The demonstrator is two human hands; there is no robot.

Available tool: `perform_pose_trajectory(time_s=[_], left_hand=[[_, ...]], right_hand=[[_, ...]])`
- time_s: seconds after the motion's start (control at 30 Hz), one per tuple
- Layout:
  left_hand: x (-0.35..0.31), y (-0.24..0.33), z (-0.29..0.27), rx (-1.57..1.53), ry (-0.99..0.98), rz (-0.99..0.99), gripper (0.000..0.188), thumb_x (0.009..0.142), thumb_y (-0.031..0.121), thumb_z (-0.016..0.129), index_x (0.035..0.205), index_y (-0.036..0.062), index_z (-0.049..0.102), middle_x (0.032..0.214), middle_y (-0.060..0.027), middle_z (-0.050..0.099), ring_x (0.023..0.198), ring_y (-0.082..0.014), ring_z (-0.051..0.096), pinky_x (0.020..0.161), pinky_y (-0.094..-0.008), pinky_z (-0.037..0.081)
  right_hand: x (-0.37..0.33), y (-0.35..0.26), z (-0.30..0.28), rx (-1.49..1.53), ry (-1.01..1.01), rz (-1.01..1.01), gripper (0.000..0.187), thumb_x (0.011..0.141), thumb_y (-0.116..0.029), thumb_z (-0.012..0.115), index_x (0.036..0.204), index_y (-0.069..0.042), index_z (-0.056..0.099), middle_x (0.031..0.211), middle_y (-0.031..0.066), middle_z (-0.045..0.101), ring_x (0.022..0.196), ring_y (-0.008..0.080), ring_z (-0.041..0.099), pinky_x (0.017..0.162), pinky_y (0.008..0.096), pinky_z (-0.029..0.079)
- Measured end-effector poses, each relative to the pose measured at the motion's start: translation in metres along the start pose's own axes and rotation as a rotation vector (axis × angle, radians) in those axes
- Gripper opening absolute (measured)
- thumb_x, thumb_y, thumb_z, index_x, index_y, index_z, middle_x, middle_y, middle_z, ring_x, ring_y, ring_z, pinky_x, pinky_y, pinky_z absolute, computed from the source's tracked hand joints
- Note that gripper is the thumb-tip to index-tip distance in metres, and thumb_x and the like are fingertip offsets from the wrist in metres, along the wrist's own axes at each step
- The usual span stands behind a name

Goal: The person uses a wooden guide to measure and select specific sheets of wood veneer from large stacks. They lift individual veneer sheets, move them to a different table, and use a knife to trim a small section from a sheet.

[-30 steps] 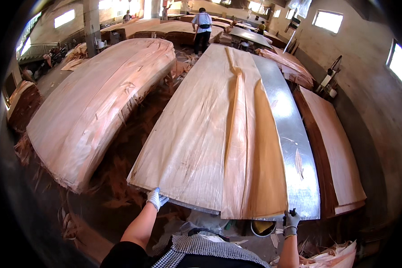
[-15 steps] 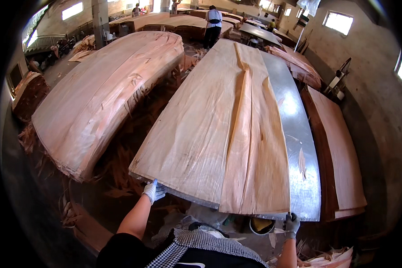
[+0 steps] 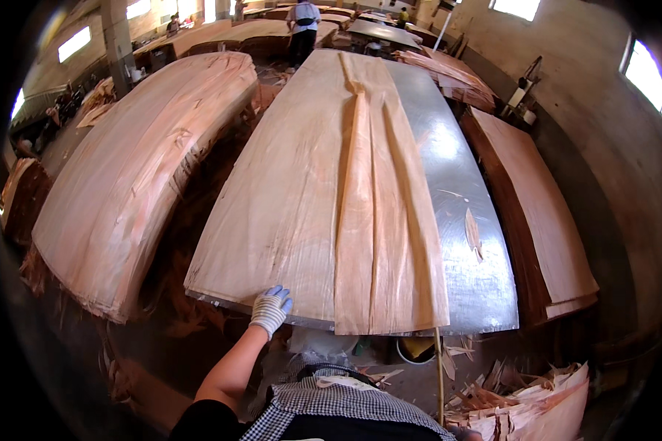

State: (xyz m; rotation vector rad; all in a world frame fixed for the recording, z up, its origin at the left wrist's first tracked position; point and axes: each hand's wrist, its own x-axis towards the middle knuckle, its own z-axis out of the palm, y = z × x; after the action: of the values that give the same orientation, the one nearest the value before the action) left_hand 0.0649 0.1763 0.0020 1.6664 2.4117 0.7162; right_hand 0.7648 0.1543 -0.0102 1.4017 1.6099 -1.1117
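A wide, pale wood veneer sheet (image 3: 272, 198) lies over a shiny metal-topped table (image 3: 471, 287). Long raised folds run down the sheet's right part. My left hand (image 3: 271, 310), in a striped white glove with bluish fingertips, rests open on the veneer by its near edge. Its fingers lie over the surface and grip nothing I can see. At the lower edge only a sliver of skin, seemingly my right arm, shows; the right hand is out of sight. A thin wooden stick (image 3: 440, 375) stands upright near it, below the sheet's near right corner.
A tall veneer stack (image 3: 140, 169) stands left, another lower stack (image 3: 529, 198) right. Torn scraps (image 3: 529, 404) are heaped at the lower right. A bucket (image 3: 417, 349) sits under the table's near edge. A person (image 3: 302, 33) stands at the far end.
My left hand has moved from the sheet's near edge onto its top. My right hand has left the near right corner and dropped from sight. The upright stick has appeared.
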Motion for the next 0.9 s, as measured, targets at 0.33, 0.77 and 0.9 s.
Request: perform_pose_trajectory(time_s=[0.33,0.77,0.9], left_hand=[[0.003,0.02,0.016,0.227,-0.345,-0.108,0.043,0.081,0.035,0.05,0.119,0.0147,0.055,0.138,-0.0112,0.037,0.125,-0.0275,0.035,0.101,-0.0443,0.03],[0.001,0.023,0.009,0.326,-0.515,-0.112,0.056,0.082,0.036,0.05,0.133,0.0159,0.041,0.145,-0.0127,0.025,0.133,-0.0297,0.025,0.108,-0.0404,0.023],[0.006,0.028,0.005,0.305,-0.538,-0.109,0.056,0.081,0.036,0.05,0.133,0.0155,0.041,0.145,-0.0134,0.024,0.133,-0.0301,0.025,0.107,-0.0408,0.024]], right_hand=[[0.063,-0.222,-0.131,1.082,0.834,-0.38,0.013,0.073,-0.011,0.067,0.076,0.0,0.062,0.06,0.0041,0.059,0.05,0.0099,0.052,0.046,0.0256,0.043],[0.081,-0.114,-0.199,0.585,1.392,-0.154,0.028,0.069,-0.028,0.07,0.07,-0.002,0.06,0.062,0.0163,0.058,0.057,0.0325,0.057,0.056,0.038,0.045],[0.035,-0.072,-0.153,0.557,1.473,-0.036,0.032,0.069,-0.034,0.07,0.069,-0.004,0.059,0.064,0.017,0.058,0.063,0.0346,0.059,0.057,0.0408,0.045]])
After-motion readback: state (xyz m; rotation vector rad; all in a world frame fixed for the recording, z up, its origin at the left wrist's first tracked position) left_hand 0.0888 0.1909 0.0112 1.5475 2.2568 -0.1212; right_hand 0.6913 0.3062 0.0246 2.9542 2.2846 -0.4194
